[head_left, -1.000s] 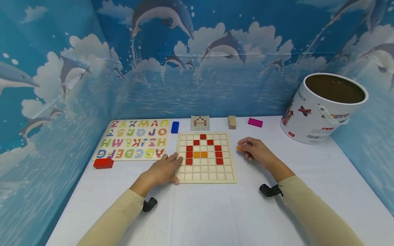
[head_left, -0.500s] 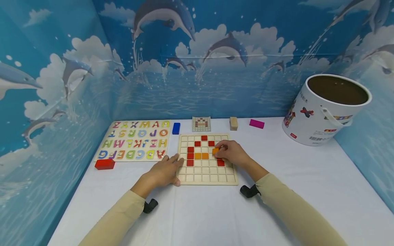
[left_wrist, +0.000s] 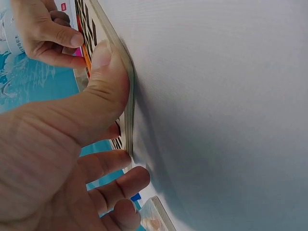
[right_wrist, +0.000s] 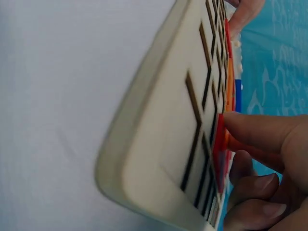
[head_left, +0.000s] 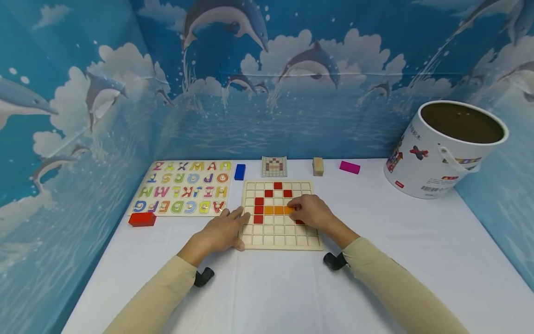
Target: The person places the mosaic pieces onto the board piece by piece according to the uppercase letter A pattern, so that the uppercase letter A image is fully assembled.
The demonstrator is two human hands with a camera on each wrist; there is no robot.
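Note:
A wooden grid board (head_left: 279,240) lies flat, with red tiles (head_left: 258,210) set in several of its cells. Across one row runs a line of 3 orange tiles. My right hand (head_left: 315,214) pinches the rightmost orange tile (head_left: 288,210) between thumb and index finger, down at its cell; the hand covers part of the red tiles on that side. My left hand (head_left: 221,230) rests spread along the board's left edge. In the left wrist view, the left thumb (left_wrist: 108,84) lies on the board's rim and the other fingers reach along the side.
A letter puzzle board (head_left: 183,188) lies at the left, a red block (head_left: 142,219) at its front corner. Behind the grid are a blue block (head_left: 239,172), a small pattern card (head_left: 274,167), a wooden block (head_left: 318,167) and a magenta block (head_left: 349,167). A white bucket (head_left: 417,157) stands right.
My right hand has moved left from beside the board, bringing the orange tile down into line with the other 2 orange ones. The left hand stays at the board's edge.

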